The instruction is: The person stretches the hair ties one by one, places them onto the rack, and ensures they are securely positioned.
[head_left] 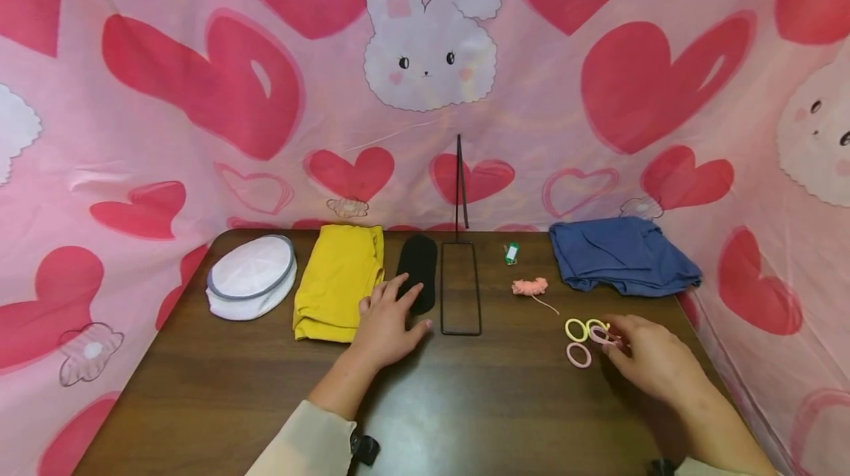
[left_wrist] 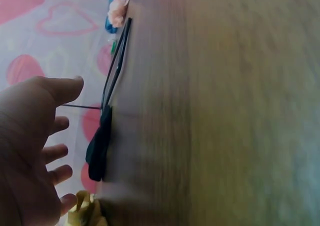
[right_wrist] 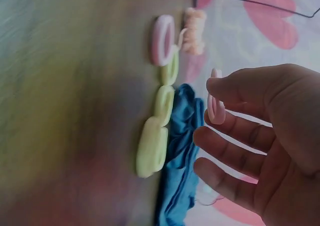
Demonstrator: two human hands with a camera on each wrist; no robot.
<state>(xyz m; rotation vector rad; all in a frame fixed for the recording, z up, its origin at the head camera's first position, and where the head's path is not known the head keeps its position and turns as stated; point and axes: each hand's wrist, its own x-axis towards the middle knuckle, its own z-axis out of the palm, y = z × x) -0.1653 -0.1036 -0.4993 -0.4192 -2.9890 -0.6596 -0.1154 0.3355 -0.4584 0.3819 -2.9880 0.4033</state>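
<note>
My right hand (head_left: pixel 654 358) pinches a small pink ring (right_wrist: pixel 216 98) between thumb and index finger, above the table. Close to it on the tabletop lie another pink ring (head_left: pixel 578 355) and yellow rings (head_left: pixel 575 330), several in all in the right wrist view. With fingers spread, my left hand (head_left: pixel 388 328) holds nothing. It hovers near a black oblong cloth item (head_left: pixel 418 258), which its fingertips overlap in the head view. A folded yellow cloth (head_left: pixel 339 280) lies just left of that hand, and a black wire stand (head_left: pixel 479 299) to its right.
A white round fabric item (head_left: pixel 249 269) with a grey rim lies at the far left of the brown table (head_left: pixel 451 409). At the back right are a folded blue cloth (head_left: pixel 617 254), a peach ruffled piece (head_left: pixel 529 286) with a string, and a small green-and-white item (head_left: pixel 511 253).
</note>
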